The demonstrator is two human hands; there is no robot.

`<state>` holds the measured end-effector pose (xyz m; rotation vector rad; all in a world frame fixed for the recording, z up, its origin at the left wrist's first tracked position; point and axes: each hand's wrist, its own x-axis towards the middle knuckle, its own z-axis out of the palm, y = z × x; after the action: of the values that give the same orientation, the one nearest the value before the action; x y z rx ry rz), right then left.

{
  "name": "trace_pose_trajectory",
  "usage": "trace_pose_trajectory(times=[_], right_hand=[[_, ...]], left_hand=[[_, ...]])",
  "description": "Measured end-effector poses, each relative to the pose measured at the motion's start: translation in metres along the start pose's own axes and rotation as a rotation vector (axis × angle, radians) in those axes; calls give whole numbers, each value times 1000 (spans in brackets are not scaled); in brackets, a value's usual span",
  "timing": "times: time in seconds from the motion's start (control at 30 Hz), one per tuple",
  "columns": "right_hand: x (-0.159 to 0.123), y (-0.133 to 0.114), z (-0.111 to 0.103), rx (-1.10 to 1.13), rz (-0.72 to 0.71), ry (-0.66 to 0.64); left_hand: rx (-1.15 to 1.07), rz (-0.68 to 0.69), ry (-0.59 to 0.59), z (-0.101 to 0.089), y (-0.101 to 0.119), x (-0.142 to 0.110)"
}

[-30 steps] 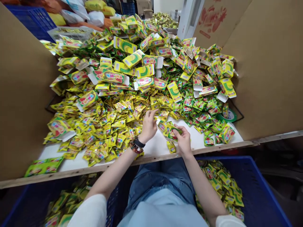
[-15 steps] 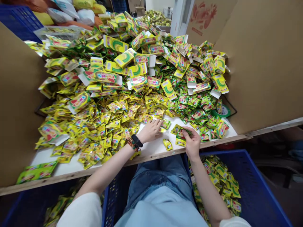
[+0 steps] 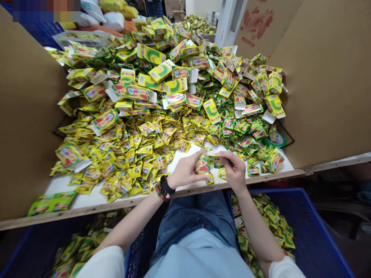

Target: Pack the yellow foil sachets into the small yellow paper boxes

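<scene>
The left hand [image 3: 183, 172] had its thumb and forefinger well apart in a wide curve, with a small box [image 3: 202, 165] between them, its fruit picture facing up; whether the fingers pressed on it, I could not tell. The right hand [image 3: 237, 175] was just beside it, fingers bent over towards the thumb, a green and yellow packet [image 3: 218, 162] at their tips. Their grip was partly hidden, so I could not tell how firmly they had hold of it. A loose yellow packet [image 3: 222, 173] was near that thumb.

A dark band [image 3: 165, 185] and a bead bracelet [image 3: 162, 193] circled the left wrist. Around the hands showed the white desk [image 3: 182, 154] with its wooden front edge. To the left spread a bank of yellow packets [image 3: 116, 154]; to the right, green packets [image 3: 243, 135] reached a roll of green tape [image 3: 278, 141]. Behind them rose a heap of boxes [image 3: 139, 92], many with open flaps. A green sheet [image 3: 52, 203] lay at the desk's front left corner. Brown cardboard [image 3: 327, 88] walled both sides. Below the edge, a blue crate [image 3: 315, 224] on the right held more packs.
</scene>
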<state>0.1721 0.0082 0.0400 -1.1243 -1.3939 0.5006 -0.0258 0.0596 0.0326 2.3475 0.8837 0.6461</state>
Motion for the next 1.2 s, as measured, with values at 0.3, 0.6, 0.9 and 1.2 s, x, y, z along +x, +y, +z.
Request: trace_pose_trajectory(times=[0.3,0.6,0.9,1.2], right_hand=[[4,-33,-9,-402,39,-306],[-30,-32,21,-688,-333,-165],[-51,-30,21,-568,-159,-111],[-57,-17,20,-33,222,-86]], left_hand=[[210,-43,139,37,22,-26],[-136,-143,442,73,32,-36],[1,-184,552,96,31,-48],[-25,-219,511,114,22,-58]])
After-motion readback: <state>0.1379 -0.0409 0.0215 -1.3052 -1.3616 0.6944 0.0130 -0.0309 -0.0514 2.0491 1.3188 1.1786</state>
